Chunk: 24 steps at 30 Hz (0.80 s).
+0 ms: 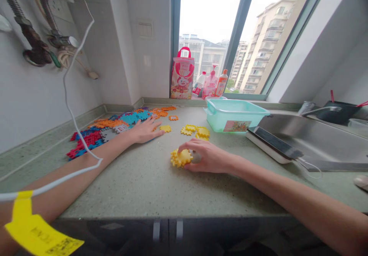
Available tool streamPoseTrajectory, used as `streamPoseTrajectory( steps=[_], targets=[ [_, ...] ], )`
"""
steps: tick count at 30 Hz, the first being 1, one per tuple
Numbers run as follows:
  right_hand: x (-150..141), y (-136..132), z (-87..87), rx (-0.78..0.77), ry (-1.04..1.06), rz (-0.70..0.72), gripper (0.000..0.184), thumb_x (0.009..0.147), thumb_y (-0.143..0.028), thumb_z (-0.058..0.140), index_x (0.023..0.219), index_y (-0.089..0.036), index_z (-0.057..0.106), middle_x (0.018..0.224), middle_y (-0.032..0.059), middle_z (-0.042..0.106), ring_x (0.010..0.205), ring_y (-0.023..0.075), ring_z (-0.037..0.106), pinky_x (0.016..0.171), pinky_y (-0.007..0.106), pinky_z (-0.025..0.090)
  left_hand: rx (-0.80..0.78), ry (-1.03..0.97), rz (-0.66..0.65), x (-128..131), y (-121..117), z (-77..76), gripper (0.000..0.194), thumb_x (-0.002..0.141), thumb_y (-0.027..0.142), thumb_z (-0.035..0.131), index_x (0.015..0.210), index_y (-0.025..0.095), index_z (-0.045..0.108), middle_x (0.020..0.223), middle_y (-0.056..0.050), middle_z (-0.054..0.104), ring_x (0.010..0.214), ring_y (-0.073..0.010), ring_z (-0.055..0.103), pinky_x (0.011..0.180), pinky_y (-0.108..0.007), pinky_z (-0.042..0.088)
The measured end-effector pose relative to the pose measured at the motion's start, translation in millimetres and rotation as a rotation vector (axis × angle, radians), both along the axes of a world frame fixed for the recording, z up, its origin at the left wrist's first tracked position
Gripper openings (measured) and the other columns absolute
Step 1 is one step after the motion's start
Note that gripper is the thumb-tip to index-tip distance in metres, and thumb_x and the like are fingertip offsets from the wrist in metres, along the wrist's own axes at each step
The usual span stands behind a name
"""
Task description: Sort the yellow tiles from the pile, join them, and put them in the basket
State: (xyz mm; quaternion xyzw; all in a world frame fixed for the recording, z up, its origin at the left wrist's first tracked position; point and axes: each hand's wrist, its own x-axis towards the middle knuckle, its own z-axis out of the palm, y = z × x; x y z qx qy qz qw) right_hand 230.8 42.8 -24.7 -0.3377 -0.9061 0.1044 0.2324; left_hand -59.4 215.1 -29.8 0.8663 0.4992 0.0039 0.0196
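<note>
My left hand [147, 130] lies flat with its fingers spread beside a yellow toothed plastic piece [165, 128]; I cannot tell whether its fingertips touch it. Just behind that hand spreads a heap of blue [135, 117], orange, red and grey interlocking pieces. My right hand [208, 156] is closed around a stack of yellow interlocking pieces [181, 158], thumb in front and fingers over the top, low on the counter. Several more yellow pieces [202, 132] lie loose on the counter beyond the right hand. A single orange piece [173, 118] lies apart from the heap.
A mint-green plastic tub [237, 112] stands at the back right, with a phone [273, 142] on a white box [267, 147] before it. Right of these is a steel sink [319, 141]. A white cable [71, 121] hangs across the left arm. Bottles [211, 84] line the windowsill.
</note>
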Motion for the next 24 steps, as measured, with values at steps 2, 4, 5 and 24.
streamPoseTrajectory(
  steps=[2, 4, 5, 24],
  targets=[
    [-1, 0, -2.2, 0.025, -0.001, -0.018, 0.037, 0.090, -0.029, 0.081, 0.125, -0.025, 0.070, 0.119, 0.0074, 0.075, 0.109, 0.0244, 0.070, 0.100, 0.039, 0.054, -0.012, 0.012, 0.007, -2, 3, 0.3, 0.088, 0.101, 0.083, 0.027, 0.173, 0.032, 0.031, 0.181, -0.013, 0.013, 0.168, -0.0376, 0.008, 0.128, -0.071, 0.014],
    [-1, 1, -3.4, 0.058, -0.005, -0.021, 0.037, 0.089, -0.029, 0.083, 0.124, -0.025, 0.071, 0.115, 0.0069, 0.076, 0.104, 0.0237, 0.071, 0.096, 0.037, 0.055, -0.006, 0.014, 0.000, -3, 5, 0.0, 0.088, 0.101, 0.083, 0.026, 0.173, 0.031, 0.030, 0.181, -0.013, 0.012, 0.168, -0.0368, 0.008, 0.129, -0.067, 0.016],
    [-1, 1, -3.3, 0.077, -0.012, -0.015, 0.037, 0.088, -0.029, 0.083, 0.124, -0.025, 0.072, 0.113, 0.0067, 0.076, 0.102, 0.0234, 0.071, 0.095, 0.037, 0.055, -0.004, 0.013, -0.001, -3, 5, -0.2, 0.089, 0.101, 0.083, 0.026, 0.173, 0.031, 0.031, 0.181, -0.013, 0.012, 0.168, -0.0367, 0.009, 0.130, -0.066, 0.016],
    [149, 64, 55.4, 0.625, 0.209, -1.006, 0.042, 0.092, -0.049, 0.066, 0.127, -0.027, 0.074, 0.106, 0.0085, 0.079, 0.101, 0.0321, 0.072, 0.092, 0.049, 0.055, 0.003, 0.060, 0.008, -4, 8, 0.4, 0.086, 0.103, 0.078, 0.024, 0.173, 0.029, 0.029, 0.181, -0.013, 0.015, 0.167, -0.0375, 0.011, 0.129, -0.065, 0.020]
  ],
)
